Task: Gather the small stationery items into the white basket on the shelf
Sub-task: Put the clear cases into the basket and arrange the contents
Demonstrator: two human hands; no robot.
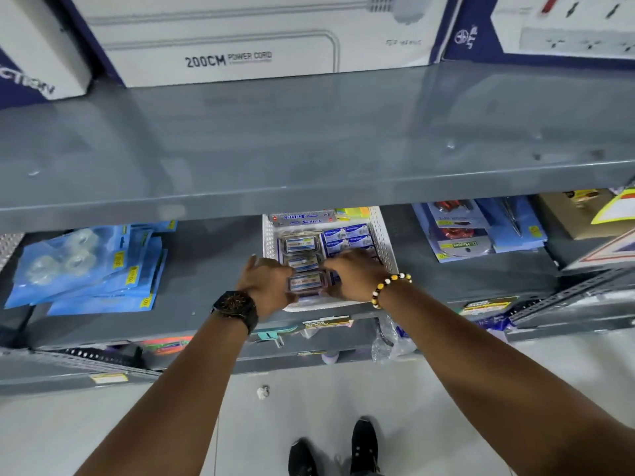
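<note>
A white perforated basket (382, 238) stands on the grey middle shelf, under the upper shelf's edge. It holds clear plastic cases (299, 244) in a column at its left, blue packs (347, 237) at its right and a long silver box (302, 218) at the back. My left hand (266, 282) and my right hand (354, 274) both grip one clear case (307, 282) at the basket's front, one hand on each side of it. My right hand covers the front of the blue packs.
Blue packets of clear tape rolls (86, 266) lie left of the basket. Blue carded tool packs (477, 231) and a brown box (567, 218) lie to its right. The grey upper shelf (309, 149) overhangs, with power cord boxes (226, 39) on it.
</note>
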